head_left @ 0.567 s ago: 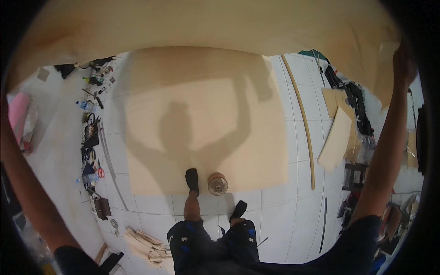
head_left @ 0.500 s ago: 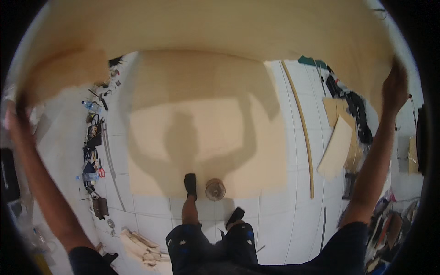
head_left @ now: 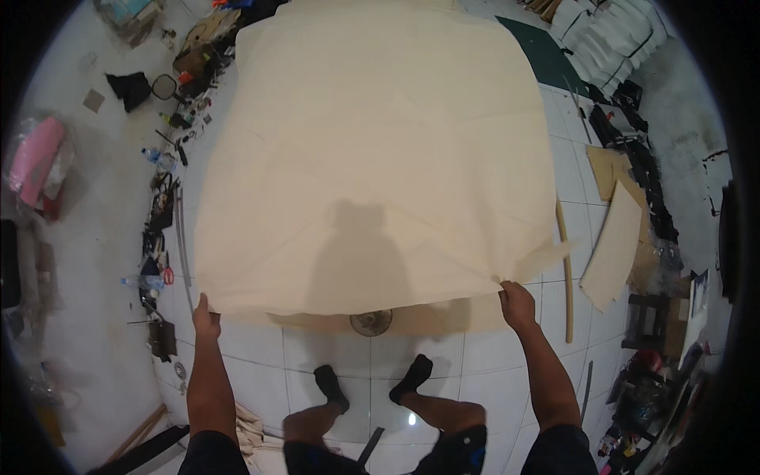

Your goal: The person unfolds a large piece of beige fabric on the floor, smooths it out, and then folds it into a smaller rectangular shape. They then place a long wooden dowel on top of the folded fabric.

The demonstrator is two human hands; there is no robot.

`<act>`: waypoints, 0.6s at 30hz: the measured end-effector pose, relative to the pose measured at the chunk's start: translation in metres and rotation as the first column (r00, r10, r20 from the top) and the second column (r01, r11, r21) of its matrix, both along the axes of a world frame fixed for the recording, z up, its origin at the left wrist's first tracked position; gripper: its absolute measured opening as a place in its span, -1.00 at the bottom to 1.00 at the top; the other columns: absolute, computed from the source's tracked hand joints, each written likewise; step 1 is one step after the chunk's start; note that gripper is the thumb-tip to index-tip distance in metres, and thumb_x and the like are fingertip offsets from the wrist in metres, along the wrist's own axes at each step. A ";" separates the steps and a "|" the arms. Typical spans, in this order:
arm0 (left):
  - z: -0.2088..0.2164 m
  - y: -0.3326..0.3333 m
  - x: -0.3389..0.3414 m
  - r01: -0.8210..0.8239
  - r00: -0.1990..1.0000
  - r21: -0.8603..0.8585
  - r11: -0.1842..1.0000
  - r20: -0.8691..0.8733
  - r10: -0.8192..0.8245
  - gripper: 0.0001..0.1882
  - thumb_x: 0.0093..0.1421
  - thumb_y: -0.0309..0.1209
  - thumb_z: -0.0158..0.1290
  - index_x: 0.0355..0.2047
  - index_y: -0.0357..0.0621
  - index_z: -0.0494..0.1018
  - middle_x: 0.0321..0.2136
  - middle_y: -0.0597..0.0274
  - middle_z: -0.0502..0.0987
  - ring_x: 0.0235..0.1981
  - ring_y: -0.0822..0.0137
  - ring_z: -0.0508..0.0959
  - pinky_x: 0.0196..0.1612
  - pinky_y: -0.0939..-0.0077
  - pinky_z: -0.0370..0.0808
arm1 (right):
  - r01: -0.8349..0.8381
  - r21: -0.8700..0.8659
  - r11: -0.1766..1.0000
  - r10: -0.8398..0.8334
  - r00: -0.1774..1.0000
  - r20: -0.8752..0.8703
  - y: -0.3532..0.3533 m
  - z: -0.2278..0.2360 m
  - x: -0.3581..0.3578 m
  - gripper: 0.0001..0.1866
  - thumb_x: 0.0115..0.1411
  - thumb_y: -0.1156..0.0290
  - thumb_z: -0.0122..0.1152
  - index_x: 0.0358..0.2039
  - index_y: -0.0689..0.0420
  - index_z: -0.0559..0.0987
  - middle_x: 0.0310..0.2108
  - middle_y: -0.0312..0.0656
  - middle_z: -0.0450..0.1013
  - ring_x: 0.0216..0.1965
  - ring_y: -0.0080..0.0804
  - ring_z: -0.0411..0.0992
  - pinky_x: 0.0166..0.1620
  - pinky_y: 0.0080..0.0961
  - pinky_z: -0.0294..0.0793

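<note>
A wide beige sheet (head_left: 380, 142), cloth or paper, spreads out in front of me and bears my shadow. My left hand (head_left: 206, 318) pinches its near left corner. At the near right part of the edge, my right hand (head_left: 516, 305) grips it, and a corner flap hangs out past that hand. Beneath lies another beige sheet (head_left: 475, 315), mostly covered, with only a strip showing along the near side. A round brownish object (head_left: 371, 322) peeks out under the held edge; its top is hidden.
Tools, bottles and red-handled scissors (head_left: 168, 275) line the left wall. On the right lie a long pole (head_left: 568, 309), cut beige pieces (head_left: 613, 245) and dark bundles. A green mat (head_left: 538, 51) and wrapped white stacks (head_left: 606, 39) are at the far right. White tiles (head_left: 332, 356) surround my feet.
Both hands have come down and inward from high and wide. The sheet, raised before me earlier, now spreads low over the other sheet. My feet have shifted, the right one forward.
</note>
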State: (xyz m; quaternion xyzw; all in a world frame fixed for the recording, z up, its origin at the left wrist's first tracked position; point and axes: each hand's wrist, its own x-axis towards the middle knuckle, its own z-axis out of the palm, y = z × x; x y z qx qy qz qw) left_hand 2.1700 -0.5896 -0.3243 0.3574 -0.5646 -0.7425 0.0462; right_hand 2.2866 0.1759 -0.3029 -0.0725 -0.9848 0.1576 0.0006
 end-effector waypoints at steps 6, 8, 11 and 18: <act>-0.178 0.019 0.007 0.096 0.988 -0.076 0.992 0.128 -0.085 -0.60 0.30 -0.15 0.01 -0.10 -0.29 0.37 -0.22 0.17 0.50 -0.25 0.29 0.55 -0.23 0.37 0.52 | 0.004 0.023 1.000 -0.004 1.000 0.002 -0.016 -0.169 0.024 -0.90 0.16 0.41 0.16 -0.39 0.15 0.50 -0.50 -0.05 0.45 -0.41 -0.02 0.45 -0.33 -0.12 0.40; -0.226 -0.008 0.022 0.062 0.987 -0.196 0.979 0.158 -0.031 -0.58 0.29 -0.15 0.02 -0.10 -0.32 0.37 -0.23 0.14 0.50 -0.26 0.27 0.54 -0.25 0.37 0.51 | -0.028 -0.008 1.000 0.027 0.995 -0.099 -0.040 -0.216 0.023 -0.89 0.16 0.39 0.17 -0.40 0.15 0.51 -0.50 -0.04 0.44 -0.41 -0.01 0.45 -0.32 -0.12 0.40; -0.286 -0.019 0.012 0.080 0.987 -0.177 0.981 0.149 -0.054 -0.54 0.28 -0.17 0.03 -0.05 -0.36 0.35 -0.19 0.06 0.49 -0.23 0.22 0.55 -0.23 0.37 0.54 | -0.061 0.145 0.988 0.056 0.998 0.035 -0.053 -0.263 0.039 -0.87 0.16 0.36 0.20 -0.41 0.15 0.51 -0.51 -0.06 0.44 -0.43 -0.03 0.44 -0.33 -0.14 0.39; -0.340 -0.058 0.042 0.438 0.879 0.036 0.898 0.192 -0.437 -0.13 0.20 0.25 -0.13 0.15 -0.36 0.19 0.04 -0.09 0.38 -0.01 0.07 0.48 0.01 0.18 0.49 | 0.055 -0.158 0.986 -0.042 0.995 0.089 -0.064 -0.316 0.085 -0.74 0.00 0.29 0.39 -0.35 0.12 0.54 -0.36 -0.11 0.48 -0.34 -0.11 0.51 -0.17 -0.25 0.49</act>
